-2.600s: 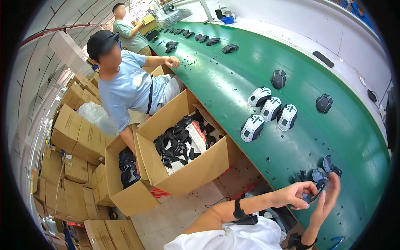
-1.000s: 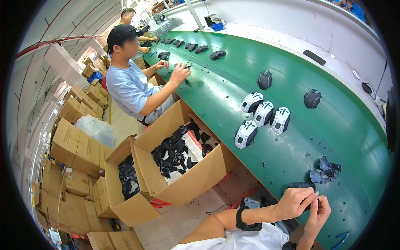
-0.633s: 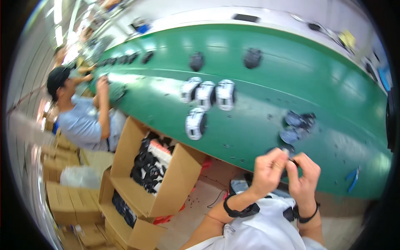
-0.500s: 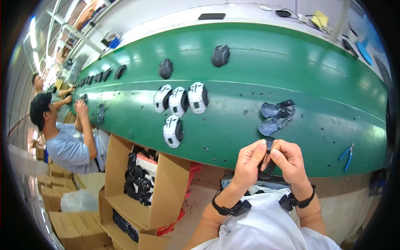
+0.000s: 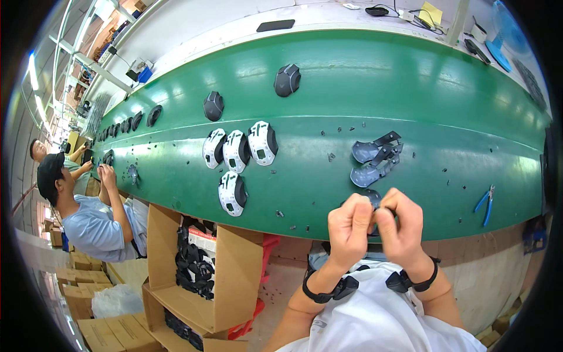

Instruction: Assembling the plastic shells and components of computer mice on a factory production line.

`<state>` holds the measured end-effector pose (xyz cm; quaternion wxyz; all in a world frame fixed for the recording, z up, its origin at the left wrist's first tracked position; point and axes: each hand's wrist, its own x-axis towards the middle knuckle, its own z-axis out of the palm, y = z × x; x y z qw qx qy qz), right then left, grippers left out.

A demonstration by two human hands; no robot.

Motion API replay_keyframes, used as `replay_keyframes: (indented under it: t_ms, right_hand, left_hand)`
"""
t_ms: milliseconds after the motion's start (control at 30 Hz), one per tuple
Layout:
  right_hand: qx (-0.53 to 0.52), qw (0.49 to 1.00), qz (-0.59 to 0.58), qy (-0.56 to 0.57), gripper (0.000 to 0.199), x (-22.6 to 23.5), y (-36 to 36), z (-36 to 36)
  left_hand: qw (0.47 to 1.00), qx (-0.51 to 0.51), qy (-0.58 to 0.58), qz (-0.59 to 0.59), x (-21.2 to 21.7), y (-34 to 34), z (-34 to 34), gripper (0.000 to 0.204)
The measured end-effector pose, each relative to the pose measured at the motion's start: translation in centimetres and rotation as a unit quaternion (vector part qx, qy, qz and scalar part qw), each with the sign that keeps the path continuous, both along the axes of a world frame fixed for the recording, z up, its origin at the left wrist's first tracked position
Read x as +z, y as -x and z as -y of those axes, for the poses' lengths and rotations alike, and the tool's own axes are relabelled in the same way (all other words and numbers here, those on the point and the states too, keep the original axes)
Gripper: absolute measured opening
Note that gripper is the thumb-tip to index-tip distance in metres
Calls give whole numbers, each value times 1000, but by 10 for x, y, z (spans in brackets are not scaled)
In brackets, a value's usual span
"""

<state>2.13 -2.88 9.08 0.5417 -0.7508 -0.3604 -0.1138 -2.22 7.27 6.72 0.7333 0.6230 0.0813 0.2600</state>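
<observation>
My left hand (image 5: 349,227) and my right hand (image 5: 401,227) are close together at the bench's near edge, both closed with the thumbs near each other. Between them they grip a dark grey curved plastic part (image 5: 372,196); the fingers hide most of it. Just beyond lie similar glossy grey curved plastic parts (image 5: 368,175), partly overlapping, with narrow arms pointing right. Blue-handled cutting pliers (image 5: 485,205) rest to the right of my hands.
White-and-black curved shells (image 5: 236,151) sit in a cluster at centre-left, with dark shells (image 5: 287,80) behind. Small black scraps dot the green bench (image 5: 328,205). An open cardboard box (image 5: 237,281) of black parts stands below the left edge. Co-workers (image 5: 97,217) work farther left.
The whole view has shifted slightly, moving the bench items leftward. My hands have curled tighter round the grey part and sit a little higher in view, with the part turned between them.
</observation>
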Motion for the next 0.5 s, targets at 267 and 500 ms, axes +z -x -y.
replay_keyframes:
  t_ms: [267,500]
  right_hand:
    - [135,947,-279,-84,11,-8,-17,22]
    - [140,940,-310,-15,9,-2,-20,30]
  left_hand:
    - [982,33,-185,-16,-3,-2,3,25]
    - [911,94,-397,59,-10,1,4,10]
